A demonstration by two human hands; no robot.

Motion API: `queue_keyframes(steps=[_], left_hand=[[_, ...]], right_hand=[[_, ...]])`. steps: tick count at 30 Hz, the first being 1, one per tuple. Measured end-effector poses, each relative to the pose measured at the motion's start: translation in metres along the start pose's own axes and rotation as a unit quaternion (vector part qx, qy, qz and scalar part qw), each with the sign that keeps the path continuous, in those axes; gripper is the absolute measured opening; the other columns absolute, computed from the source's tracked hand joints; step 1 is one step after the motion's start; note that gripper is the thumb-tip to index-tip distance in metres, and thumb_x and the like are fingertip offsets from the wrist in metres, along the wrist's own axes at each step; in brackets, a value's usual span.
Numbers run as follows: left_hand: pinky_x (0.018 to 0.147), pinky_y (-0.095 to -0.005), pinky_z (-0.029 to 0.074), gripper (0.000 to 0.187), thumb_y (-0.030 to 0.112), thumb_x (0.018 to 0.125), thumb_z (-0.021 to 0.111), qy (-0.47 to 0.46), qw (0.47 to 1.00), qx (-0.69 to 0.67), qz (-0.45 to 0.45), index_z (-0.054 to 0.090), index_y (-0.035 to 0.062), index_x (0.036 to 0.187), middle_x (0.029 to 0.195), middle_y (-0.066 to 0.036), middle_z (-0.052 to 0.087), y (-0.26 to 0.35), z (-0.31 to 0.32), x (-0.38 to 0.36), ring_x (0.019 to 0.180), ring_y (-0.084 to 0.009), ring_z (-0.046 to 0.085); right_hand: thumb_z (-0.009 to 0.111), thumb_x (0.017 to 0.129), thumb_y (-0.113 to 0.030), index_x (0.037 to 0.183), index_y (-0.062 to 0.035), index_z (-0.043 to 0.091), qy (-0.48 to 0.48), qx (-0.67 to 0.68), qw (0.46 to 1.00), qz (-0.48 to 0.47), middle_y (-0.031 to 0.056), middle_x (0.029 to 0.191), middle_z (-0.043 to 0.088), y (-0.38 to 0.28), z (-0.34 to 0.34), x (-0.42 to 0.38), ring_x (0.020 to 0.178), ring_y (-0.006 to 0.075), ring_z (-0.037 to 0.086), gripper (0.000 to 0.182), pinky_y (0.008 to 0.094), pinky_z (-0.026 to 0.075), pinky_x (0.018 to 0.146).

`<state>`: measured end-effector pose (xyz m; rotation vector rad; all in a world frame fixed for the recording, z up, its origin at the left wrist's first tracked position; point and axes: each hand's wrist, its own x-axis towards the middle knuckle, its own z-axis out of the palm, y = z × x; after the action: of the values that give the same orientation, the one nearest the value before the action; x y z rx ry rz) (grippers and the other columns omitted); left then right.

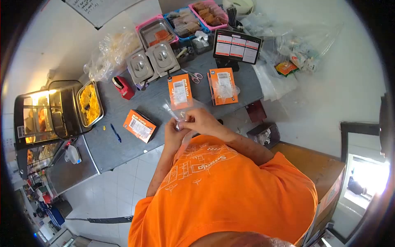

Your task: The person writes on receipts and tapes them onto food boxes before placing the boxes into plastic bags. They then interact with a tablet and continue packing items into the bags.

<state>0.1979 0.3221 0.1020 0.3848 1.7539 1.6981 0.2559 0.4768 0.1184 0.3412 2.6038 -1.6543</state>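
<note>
bare hands at work, seen from above. at the centre of the frame, a clear plastic bag [171, 110] is held before an orange shirt [218, 177]. the right hand [200, 120] has its thumb and forefinger pinched together on the plastic; the left hand [175, 136], just beside it, has its fingers closed on the same film. the transparent film makes its exact outline hard to tell. just above the hands lies a labelled orange box [180, 91] on the grey tabletop [109, 150], with scissors [197, 76] near its upper right. a second orange box [223, 86] lies to the right, below a tablet [236, 46]; a third orange box [140, 125] lies left of the hands. toward the upper left are a red tape dispenser [123, 87] and two lidded steel pans [163, 57]; at left, a blue pen [115, 133].
</note>
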Motion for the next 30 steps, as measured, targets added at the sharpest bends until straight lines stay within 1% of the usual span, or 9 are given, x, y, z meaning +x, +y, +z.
queue_keyframes(steps=[3,8,17,21,22,25,27,28,30], left_hand=[[0.067,-0.0267,0.051,0.034,0.005,0.069,0.082,0.009,0.999,0.041,-0.010,0.061,-0.0007,0.096,0.091,-0.007,0.067,-0.010,-0.012,0.008,0.081,-0.0121,0.062],[0.053,-0.0211,0.040,0.023,-0.005,0.074,0.066,0.017,0.995,-0.018,0.100,0.050,0.0108,0.070,0.070,0.003,0.052,-0.029,-0.086,0.037,0.061,-0.0048,0.048],[0.043,-0.0206,0.028,0.036,-0.002,0.089,0.058,0.200,0.932,-0.295,0.066,0.034,0.0144,0.068,0.060,0.007,0.035,0.028,-0.093,0.039,0.049,-0.0042,0.034],[0.042,-0.0191,0.025,0.036,0.013,0.095,0.057,0.181,0.955,-0.221,0.081,0.034,0.0156,0.068,0.060,0.005,0.039,0.057,-0.067,0.023,0.048,-0.0034,0.033],[0.049,-0.0208,0.040,0.027,0.020,0.096,0.057,0.179,0.968,-0.144,0.102,0.046,0.0124,0.072,0.063,0.003,0.050,0.051,-0.065,0.023,0.055,-0.0052,0.048],[0.051,-0.0240,0.038,0.021,0.025,0.097,0.056,0.091,0.977,0.061,0.183,0.056,0.0078,0.085,0.068,0.004,0.051,0.034,-0.039,0.022,0.057,-0.0075,0.047],[0.060,-0.0277,0.045,0.028,0.033,0.098,0.052,0.184,0.802,0.373,0.429,0.059,0.0054,0.097,0.082,0.000,0.057,0.007,-0.006,0.023,0.067,-0.0118,0.054],[0.060,-0.0277,0.045,0.028,0.033,0.098,0.052,0.184,0.802,0.375,0.428,0.059,0.0054,0.097,0.082,0.000,0.057,0.005,0.014,0.015,0.067,-0.0118,0.054],[0.063,-0.0282,0.048,0.037,0.041,0.099,0.046,0.061,0.976,-0.128,0.166,0.056,0.0057,0.106,0.096,-0.005,0.059,0.006,0.046,0.003,0.076,-0.0144,0.057]], right_hand=[[0.072,0.078,-0.022,0.075,0.0002,0.060,0.021,-0.010,0.999,-0.029,0.0151,0.064,0.061,-0.004,-0.004,-0.005,0.058,0.0300,0.060,0.025,0.0404,0.046,0.058],[0.063,0.079,-0.007,0.086,-0.0021,0.057,0.202,-0.374,0.903,-0.073,0.0123,0.065,0.060,-0.005,-0.048,-0.033,0.064,0.0355,0.058,0.010,0.0468,0.045,0.076],[0.065,0.080,-0.008,0.069,-0.0024,0.053,0.236,-0.240,0.942,0.002,0.0081,0.056,0.054,-0.011,-0.063,-0.072,0.062,0.0305,0.060,0.017,0.0418,0.045,0.080],[0.067,0.081,-0.013,0.081,-0.0042,0.053,0.203,-0.042,0.970,0.125,0.0090,0.069,0.060,-0.002,-0.066,-0.086,0.068,0.0274,0.062,0.017,0.0419,0.046,0.081],[0.072,0.078,-0.016,0.095,-0.0047,0.052,0.201,-0.113,0.968,0.099,0.0119,0.086,0.059,-0.006,-0.068,-0.087,0.079,0.0278,0.062,0.028,0.0425,0.045,0.084],[0.080,0.071,-0.024,0.122,-0.0048,0.041,0.237,-0.166,0.957,-0.012,0.0165,0.117,0.052,-0.033,-0.070,-0.083,0.107,0.0327,0.053,0.067,0.0458,0.041,0.092],[0.084,0.066,-0.029,0.136,-0.0045,0.033,0.268,-0.140,0.949,-0.088,0.0182,0.131,0.044,-0.034,-0.054,-0.073,0.123,0.0373,0.044,0.090,0.0484,0.039,0.096],[0.086,0.063,-0.030,0.137,-0.0023,0.032,0.278,-0.069,0.954,-0.086,0.0196,0.131,0.044,-0.017,-0.040,-0.064,0.125,0.0379,0.041,0.096,0.0466,0.037,0.100],[0.085,0.067,-0.027,0.136,-0.0011,0.036,0.364,-0.104,0.918,-0.118,0.0180,0.132,0.044,0.009,-0.038,-0.052,0.124,0.0346,0.042,0.088,0.0402,0.036,0.104]])
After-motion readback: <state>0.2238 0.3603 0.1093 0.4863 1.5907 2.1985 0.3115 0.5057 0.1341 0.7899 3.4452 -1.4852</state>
